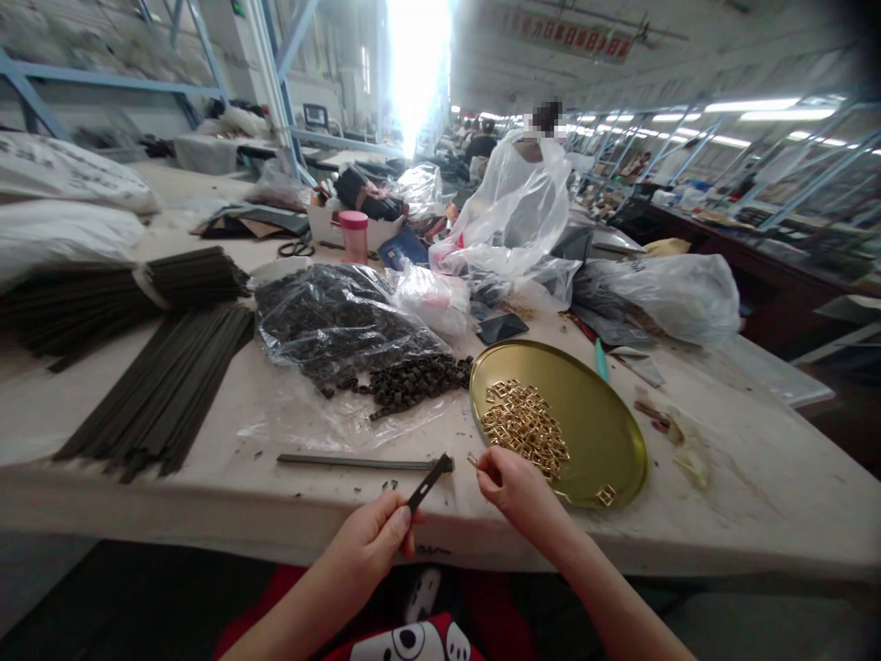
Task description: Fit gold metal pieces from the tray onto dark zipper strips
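Observation:
My left hand (383, 532), its fingers closed, grips a short dark strap (430, 483) that has a slot near the fingers. The strap's far tip overlaps the end of a long thin dark strip (358, 462) lying along the table. Just to the right, my right hand (513, 485) pinches a small gold-coloured buckle (473, 459) between thumb and fingertips. The buckle is a little apart from the strap. Beside the right hand, a round gold tray (612, 431) bears a heap of small gold buckles (527, 422).
Small dark loops (419, 381) spill from a clear plastic bag (330, 317) behind my hands. Bundled dark strips (165, 386) lie left. Farther back stand a pink-lidded jar (354, 237), scissors (296, 246) and plastic bags (674, 289). A person (529, 151) is across the table, partly hidden by plastic.

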`<state>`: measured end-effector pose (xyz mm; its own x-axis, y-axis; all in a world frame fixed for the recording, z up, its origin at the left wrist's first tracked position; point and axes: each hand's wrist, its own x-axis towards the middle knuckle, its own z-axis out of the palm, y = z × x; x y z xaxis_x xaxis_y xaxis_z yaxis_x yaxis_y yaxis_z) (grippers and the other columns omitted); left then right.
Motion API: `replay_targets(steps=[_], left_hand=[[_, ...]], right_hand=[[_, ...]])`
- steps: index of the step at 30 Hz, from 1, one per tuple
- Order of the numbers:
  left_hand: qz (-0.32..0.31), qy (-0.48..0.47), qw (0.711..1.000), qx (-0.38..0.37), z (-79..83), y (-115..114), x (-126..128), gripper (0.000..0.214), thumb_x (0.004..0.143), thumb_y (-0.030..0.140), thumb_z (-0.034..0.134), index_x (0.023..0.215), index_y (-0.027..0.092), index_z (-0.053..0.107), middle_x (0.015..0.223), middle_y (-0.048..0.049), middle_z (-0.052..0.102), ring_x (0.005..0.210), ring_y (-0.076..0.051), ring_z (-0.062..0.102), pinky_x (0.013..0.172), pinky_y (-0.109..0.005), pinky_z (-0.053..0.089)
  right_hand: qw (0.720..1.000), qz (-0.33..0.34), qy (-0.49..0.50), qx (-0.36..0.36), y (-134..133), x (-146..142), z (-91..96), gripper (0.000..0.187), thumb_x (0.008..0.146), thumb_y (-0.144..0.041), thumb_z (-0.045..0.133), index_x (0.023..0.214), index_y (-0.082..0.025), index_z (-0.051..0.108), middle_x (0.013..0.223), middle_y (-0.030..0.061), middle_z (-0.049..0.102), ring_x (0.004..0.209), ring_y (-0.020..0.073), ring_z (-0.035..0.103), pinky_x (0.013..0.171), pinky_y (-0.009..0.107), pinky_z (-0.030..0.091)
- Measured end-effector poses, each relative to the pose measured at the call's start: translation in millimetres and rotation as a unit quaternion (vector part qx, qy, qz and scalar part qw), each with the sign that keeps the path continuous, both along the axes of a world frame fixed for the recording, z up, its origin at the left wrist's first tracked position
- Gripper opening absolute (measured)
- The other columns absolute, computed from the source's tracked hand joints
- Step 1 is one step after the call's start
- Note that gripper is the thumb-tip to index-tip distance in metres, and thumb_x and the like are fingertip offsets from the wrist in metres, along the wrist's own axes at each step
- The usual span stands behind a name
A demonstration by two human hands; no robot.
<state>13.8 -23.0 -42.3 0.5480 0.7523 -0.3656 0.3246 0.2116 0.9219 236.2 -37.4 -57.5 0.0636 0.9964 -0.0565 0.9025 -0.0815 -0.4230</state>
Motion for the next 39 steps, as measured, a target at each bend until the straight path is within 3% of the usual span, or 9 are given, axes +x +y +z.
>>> replay_targets(steps=[2,5,7,10,12,17,24,32,39], left_hand=[[0.02,-0.009,1.0,-0.008,7.1,1,1,0.03,0.08,0.044,0.042,0.071,0.017,0.05,0.058,0.0034,0.046,0.048,-0.009,0.036,0.044,-0.02,0.025],[0.048,-0.031,0.998,-0.024,17.0,3,2,0.031,0.08,0.046,0.043,0.071,0.017,0.049,0.056,0.0053,0.042,0.047,-0.008,0.034,0.045,-0.02,0.026],[0.056,-0.047,0.997,-0.032,21.3,3,1,0.032,0.08,0.047,0.043,0.067,0.017,0.045,0.054,0.0064,0.038,0.047,-0.008,0.032,0.045,-0.019,0.026],[0.06,-0.053,0.996,-0.041,24.4,2,0,0.032,0.081,0.045,0.044,0.064,0.018,0.04,0.052,0.0073,0.035,0.046,-0.007,0.03,0.045,-0.019,0.026],[0.066,-0.046,0.996,-0.044,25.1,1,0,0.03,0.081,0.042,0.044,0.063,0.018,0.04,0.052,0.0077,0.034,0.046,-0.007,0.03,0.046,-0.019,0.025],[0.069,-0.042,0.996,-0.037,25.0,0,2,0.027,0.083,0.039,0.043,0.066,0.018,0.042,0.054,0.0073,0.036,0.048,-0.008,0.032,0.048,-0.02,0.027],[0.057,-0.018,0.998,0.001,23.2,1,3,0.024,0.083,0.038,0.043,0.07,0.017,0.044,0.061,0.0049,0.042,0.056,-0.01,0.038,0.054,-0.022,0.032],[0.048,-0.024,0.998,0.014,16.5,3,0,0.028,0.085,0.039,0.038,0.069,0.017,0.043,0.059,0.0055,0.039,0.055,-0.01,0.037,0.053,-0.021,0.031],[0.026,-0.002,1.0,0.011,19.5,3,-3,0.028,0.084,0.039,0.04,0.07,0.016,0.045,0.06,0.0045,0.042,0.056,-0.01,0.039,0.053,-0.021,0.032]], right_hand=[[0.979,0.002,0.201,-0.038,-5,-16,12.1,0.011,0.078,-0.021,0.049,0.067,-0.019,0.049,0.058,-0.0028,0.052,0.053,0.0101,0.048,0.05,0.02,0.036],[0.843,-0.028,0.515,-0.149,-14,-44,24.9,0.021,0.074,-0.033,0.057,0.066,-0.018,0.045,0.052,-0.0062,0.045,0.048,0.0077,0.039,0.048,0.02,0.032],[0.766,-0.048,0.61,-0.198,-18,-59,26.1,0.026,0.07,-0.037,0.063,0.065,-0.018,0.046,0.052,-0.0069,0.044,0.047,0.0065,0.036,0.049,0.019,0.029],[0.702,-0.067,0.674,-0.222,-22,-73,19.8,0.029,0.069,-0.038,0.065,0.064,-0.016,0.047,0.055,-0.0059,0.046,0.047,0.0058,0.036,0.049,0.019,0.027],[0.698,-0.064,0.68,-0.216,-23,-77,15.2,0.029,0.071,-0.039,0.064,0.064,-0.016,0.048,0.057,-0.0049,0.048,0.048,0.006,0.037,0.05,0.02,0.029],[0.734,-0.067,0.652,-0.177,-23,-79,14.4,0.033,0.069,-0.045,0.065,0.066,-0.016,0.05,0.062,-0.0032,0.052,0.052,0.0073,0.041,0.053,0.022,0.033],[0.749,-0.088,0.64,-0.145,-21,-84,13.5,0.037,0.068,-0.049,0.065,0.064,-0.017,0.048,0.058,-0.0045,0.048,0.053,0.0083,0.041,0.054,0.022,0.034],[0.723,-0.149,0.671,-0.069,-23,-85,9.4,0.027,0.068,-0.039,0.069,0.074,-0.017,0.054,0.063,-0.0048,0.053,0.056,0.0081,0.047,0.057,0.022,0.038],[0.707,-0.174,0.683,-0.056,-26,-84,10.6,0.024,0.068,-0.035,0.069,0.078,-0.018,0.056,0.065,-0.0051,0.054,0.055,0.007,0.047,0.056,0.02,0.039]])
